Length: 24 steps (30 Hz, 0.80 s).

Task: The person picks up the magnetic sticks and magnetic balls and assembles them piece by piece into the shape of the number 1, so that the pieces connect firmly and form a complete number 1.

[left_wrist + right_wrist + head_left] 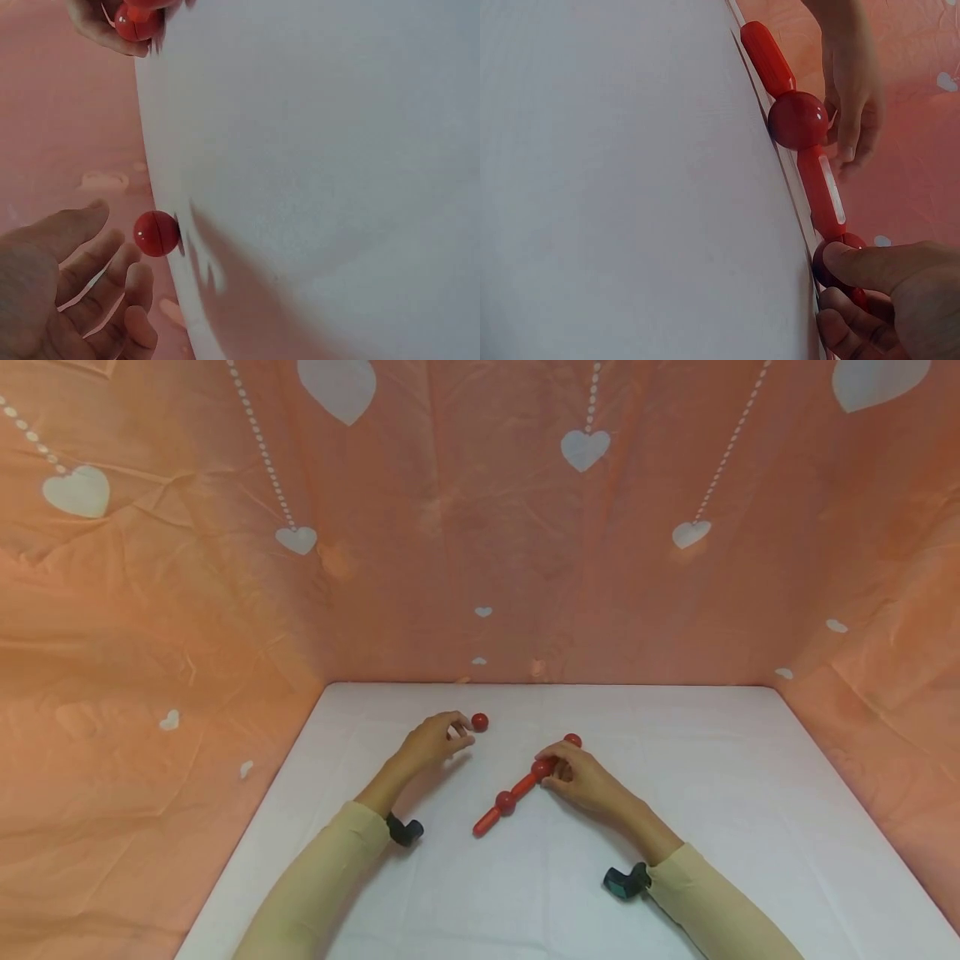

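Note:
A line of red rods and balls (pixel 523 786) lies slantwise on the white table, a rod at its near end and a ball (pixel 573 740) at the far one. My right hand (pixel 587 782) pinches one of its balls between thumb and fingers, as the right wrist view (pixel 840 259) also shows; the hand hides part of the line beyond. To the left, my left hand (pixel 435 739) hovers with loosely bent fingers beside a single red ball (pixel 480 722). In the left wrist view that loose ball (pixel 156 233) sits just past the fingertips, and nothing is held.
The white table (pixel 720 793) ends at a back edge against an orange cloth (pixel 480 527) printed with pale hearts. The same cloth hangs on the left and right sides. A dark wrist device (pixel 628 882) is on the right wrist, another wrist device (pixel 406 831) on the left.

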Available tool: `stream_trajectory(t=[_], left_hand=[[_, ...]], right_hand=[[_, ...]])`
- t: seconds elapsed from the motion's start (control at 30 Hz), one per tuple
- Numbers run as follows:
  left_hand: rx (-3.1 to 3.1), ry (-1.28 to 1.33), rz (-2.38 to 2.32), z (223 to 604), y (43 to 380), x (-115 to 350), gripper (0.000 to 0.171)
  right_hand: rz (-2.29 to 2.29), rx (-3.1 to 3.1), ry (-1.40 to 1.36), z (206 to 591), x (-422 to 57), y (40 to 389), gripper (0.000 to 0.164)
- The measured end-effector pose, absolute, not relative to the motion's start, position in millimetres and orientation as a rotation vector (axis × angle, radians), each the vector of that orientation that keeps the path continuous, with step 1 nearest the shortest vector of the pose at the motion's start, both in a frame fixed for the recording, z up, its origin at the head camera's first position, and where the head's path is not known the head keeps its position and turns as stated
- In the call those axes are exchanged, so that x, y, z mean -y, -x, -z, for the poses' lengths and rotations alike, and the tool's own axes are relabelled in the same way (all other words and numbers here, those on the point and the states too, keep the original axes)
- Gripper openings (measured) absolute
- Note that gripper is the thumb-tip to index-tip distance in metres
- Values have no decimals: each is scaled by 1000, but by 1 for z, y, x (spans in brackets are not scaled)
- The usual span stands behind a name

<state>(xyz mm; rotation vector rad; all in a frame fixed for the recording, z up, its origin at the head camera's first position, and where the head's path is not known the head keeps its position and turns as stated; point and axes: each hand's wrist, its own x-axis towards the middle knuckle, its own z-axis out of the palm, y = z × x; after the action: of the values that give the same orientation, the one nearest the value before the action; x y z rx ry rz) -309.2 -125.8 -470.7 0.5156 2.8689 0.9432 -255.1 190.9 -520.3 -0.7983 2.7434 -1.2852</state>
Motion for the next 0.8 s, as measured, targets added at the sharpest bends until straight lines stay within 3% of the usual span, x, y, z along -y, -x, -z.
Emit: stream_trajectory(t=[0.8], left_hand=[[-2952, -494, -859, 476, 336, 114, 40]], right_hand=[[1279, -2734, 803, 517, -192, 255, 37]])
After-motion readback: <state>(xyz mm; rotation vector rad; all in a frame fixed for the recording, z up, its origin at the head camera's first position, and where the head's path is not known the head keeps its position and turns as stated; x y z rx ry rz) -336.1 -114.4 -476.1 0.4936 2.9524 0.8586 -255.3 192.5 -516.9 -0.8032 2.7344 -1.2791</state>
